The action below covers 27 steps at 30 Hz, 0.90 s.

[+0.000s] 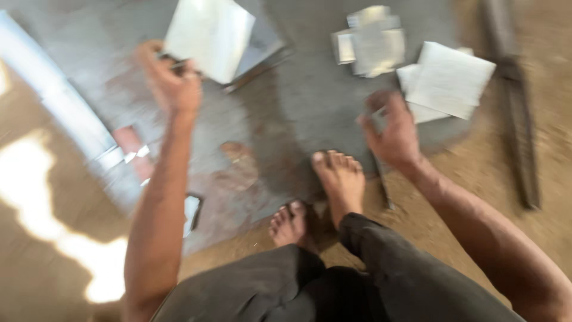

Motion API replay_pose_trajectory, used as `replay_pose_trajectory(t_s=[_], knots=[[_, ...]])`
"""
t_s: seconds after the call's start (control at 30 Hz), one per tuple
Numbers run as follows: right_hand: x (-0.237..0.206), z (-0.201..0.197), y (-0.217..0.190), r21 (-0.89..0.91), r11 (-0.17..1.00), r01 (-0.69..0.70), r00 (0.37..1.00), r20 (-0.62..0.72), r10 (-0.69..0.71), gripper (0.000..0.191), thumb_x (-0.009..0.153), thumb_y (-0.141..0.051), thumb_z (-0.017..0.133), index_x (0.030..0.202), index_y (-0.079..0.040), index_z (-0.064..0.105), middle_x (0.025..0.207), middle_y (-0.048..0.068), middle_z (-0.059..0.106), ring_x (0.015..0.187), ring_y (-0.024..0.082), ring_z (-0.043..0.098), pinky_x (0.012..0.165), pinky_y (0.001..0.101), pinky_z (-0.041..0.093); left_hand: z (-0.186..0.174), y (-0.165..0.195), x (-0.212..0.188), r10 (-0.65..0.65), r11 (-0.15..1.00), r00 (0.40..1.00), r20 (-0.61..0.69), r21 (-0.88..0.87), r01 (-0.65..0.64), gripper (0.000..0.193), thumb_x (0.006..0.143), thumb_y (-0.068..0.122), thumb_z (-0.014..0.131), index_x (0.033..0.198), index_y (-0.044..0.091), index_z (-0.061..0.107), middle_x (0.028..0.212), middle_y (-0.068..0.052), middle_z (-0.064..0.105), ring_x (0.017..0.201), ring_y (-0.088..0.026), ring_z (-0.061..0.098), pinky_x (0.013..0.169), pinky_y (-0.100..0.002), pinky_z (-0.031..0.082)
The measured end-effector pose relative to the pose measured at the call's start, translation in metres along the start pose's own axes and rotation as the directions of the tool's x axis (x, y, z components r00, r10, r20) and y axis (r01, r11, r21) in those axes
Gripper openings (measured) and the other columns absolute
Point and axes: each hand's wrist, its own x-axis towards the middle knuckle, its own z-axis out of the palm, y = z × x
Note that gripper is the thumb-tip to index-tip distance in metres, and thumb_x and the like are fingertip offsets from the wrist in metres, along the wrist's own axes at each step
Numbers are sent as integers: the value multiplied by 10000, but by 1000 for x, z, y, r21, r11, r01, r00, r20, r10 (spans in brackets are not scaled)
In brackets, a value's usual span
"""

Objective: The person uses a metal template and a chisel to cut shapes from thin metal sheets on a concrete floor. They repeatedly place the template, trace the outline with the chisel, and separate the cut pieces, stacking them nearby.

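Blurred view straight down, and the left hand [170,77] is up at about ten o'clock, fingers pinched together on the lower corner of one shiny square metal sheet [208,37], which hangs tilted above the floor [298,101]. Under that sheet, just toward one o'clock of it, a second flat sheet [265,48] lies on the grey patch of floor, partly covered. Over at two o'clock from the feet, the right hand [392,128] is curled, fingers bent inward close to the ground; something small and grey seems to sit against the fingers, but the blur won't let me say whether it is gripped. Just beyond that hand, at one o'clock, a loose stack of pale sheets [448,77]: two show clearly, one lying across the other. At twelve o'clock sits a small pile of metal pieces [369,40], overlapping, too smeared to count. Two bare feet are planted at centre, the left foot [289,223] back and the right foot [341,176] forward, its toes touching the grey patch. A long dark bar [512,101] runs along the sandy ground at three o'clock, well apart from the right hand. One thin rod [381,182] lies just beside the right foot. A long pale strip [56,101] slants along at nine o'clock.
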Motion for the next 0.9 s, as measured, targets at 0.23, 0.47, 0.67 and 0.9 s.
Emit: replay_pose_trajectory(t_s=[0.23,0.47,0.67,0.9], knots=[[10,168,-146,-329,760,560,762,566,-316,1111,724,-462,802,1551,6,227,1579,216,322,1417,374,313,1093,588,311,-46,-13,-54,-282,903,940,-193,-384,192,95,1008,-26,701,1081,7,649,900,-29,659,702,-72,533,587,-224,430],[3,211,-157,-314,776,547,669,721,-180,924,853,-239,785,1595,-23,280,1516,190,388,1385,359,385,1124,517,383,-59,-4,-98,-451,845,872,-188,-405,350,136,955,-2,670,1086,19,643,900,3,683,782,-47,617,656,-227,519],[-12,133,-78,170,979,110,791,582,-190,336,908,-147,742,1221,-37,691,1170,141,739,1034,280,729,887,399,586,-38,-1,-119,-339,871,937,-89,-406,277,172,996,-3,654,1166,-12,674,1005,-5,722,908,-56,647,798,-208,518],[5,45,-54,129,966,223,971,62,-232,566,859,-215,788,1345,-10,581,1309,150,644,1188,282,607,992,381,503,30,31,-165,-477,596,865,154,-667,447,72,1037,25,626,1077,30,567,887,0,621,773,-67,566,640,-229,504]])
